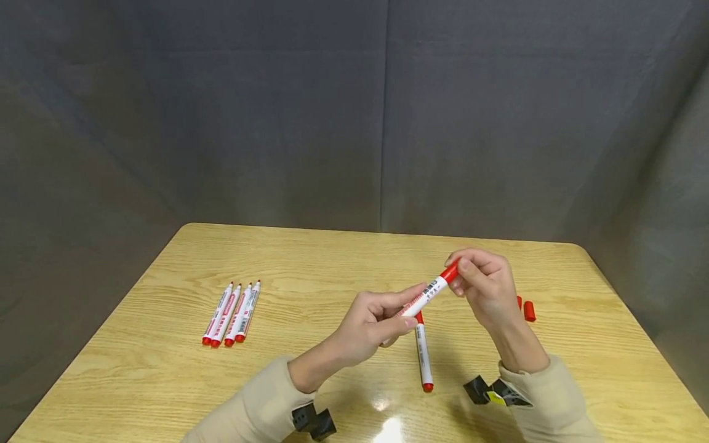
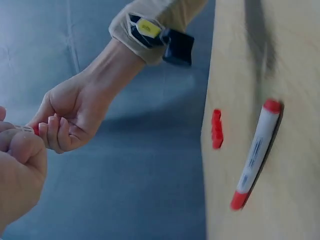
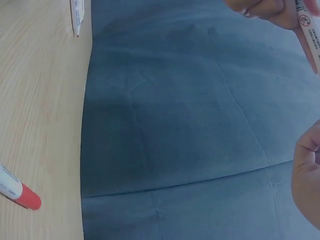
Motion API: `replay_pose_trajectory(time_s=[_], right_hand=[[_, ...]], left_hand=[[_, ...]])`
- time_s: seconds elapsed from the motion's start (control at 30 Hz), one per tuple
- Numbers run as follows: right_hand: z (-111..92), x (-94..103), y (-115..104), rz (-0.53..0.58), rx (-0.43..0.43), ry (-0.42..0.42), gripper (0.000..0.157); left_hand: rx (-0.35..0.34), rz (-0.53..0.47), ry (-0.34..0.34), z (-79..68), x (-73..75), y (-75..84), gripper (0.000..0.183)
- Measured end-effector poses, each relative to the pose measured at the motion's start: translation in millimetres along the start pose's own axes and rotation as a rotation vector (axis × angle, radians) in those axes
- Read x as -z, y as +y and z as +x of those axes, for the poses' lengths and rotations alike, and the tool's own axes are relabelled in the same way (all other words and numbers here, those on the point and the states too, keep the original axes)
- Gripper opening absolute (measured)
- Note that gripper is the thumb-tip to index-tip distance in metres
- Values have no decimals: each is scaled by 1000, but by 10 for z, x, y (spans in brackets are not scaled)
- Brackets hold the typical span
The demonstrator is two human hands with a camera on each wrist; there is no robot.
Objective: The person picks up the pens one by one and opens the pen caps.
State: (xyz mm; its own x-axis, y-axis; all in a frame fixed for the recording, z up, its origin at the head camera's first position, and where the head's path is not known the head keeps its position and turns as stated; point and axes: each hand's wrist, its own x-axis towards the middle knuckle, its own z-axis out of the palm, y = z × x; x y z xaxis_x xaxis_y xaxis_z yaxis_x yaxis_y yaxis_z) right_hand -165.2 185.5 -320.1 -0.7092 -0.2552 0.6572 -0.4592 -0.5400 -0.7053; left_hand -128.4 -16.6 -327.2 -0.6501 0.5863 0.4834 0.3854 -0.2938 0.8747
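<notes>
My left hand (image 1: pixel 368 326) grips the white barrel of a red marker (image 1: pixel 423 301), which tilts up to the right above the table. At its upper end, the thumb and fingers of my right hand (image 1: pixel 490 286) pinch the red cap (image 1: pixel 451 271). The cap meets the barrel; how firmly it sits cannot be told. In the left wrist view, both hands come together at the left edge. Below the hands, a second marker (image 1: pixel 423 354) lies on the table with its red cap on, also seen in the left wrist view (image 2: pixel 257 150).
Several uncapped markers (image 1: pixel 232 314) lie side by side at the left of the wooden table (image 1: pixel 310 252), tips pointing away. Loose red caps (image 1: pixel 529 311) sit to the right, partly behind my right wrist. A dark grey curtain (image 1: pixel 277 123) hangs behind the table.
</notes>
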Motion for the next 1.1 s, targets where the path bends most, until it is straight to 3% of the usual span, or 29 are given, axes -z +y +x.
replay_pose_trajectory(time_s=[0.1, 0.2, 0.3, 0.43, 0.5, 0.57, 0.9, 1.1], right_hand=[[-32, -29, -3, -65, 10, 24, 20], [-64, -82, -3, -219, -61, 107, 23], [-88, -130, -12, -423, -225, 226, 22], [-101, -132, -26, -613, -492, 296, 31], [-109, -109, -29, -633, -564, 274, 37], [-121, -89, -17, -609, -580, 239, 39], [-145, -39, 15, -435, -500, 152, 37], [-53, -59, -46, -324, -451, 155, 38]], left_hand=[[-105, 213, -11, -4, -13, -30, 42], [-233, 491, 12, -20, -18, -82, 42], [-306, 684, 17, -51, -25, -147, 42], [-350, 814, 21, -91, -56, -224, 42], [-357, 844, 26, -104, -75, -248, 43], [-366, 876, 28, -119, -80, -270, 44], [-242, 705, -8, -133, -69, -226, 41], [-209, 634, 13, -73, -59, -109, 42]])
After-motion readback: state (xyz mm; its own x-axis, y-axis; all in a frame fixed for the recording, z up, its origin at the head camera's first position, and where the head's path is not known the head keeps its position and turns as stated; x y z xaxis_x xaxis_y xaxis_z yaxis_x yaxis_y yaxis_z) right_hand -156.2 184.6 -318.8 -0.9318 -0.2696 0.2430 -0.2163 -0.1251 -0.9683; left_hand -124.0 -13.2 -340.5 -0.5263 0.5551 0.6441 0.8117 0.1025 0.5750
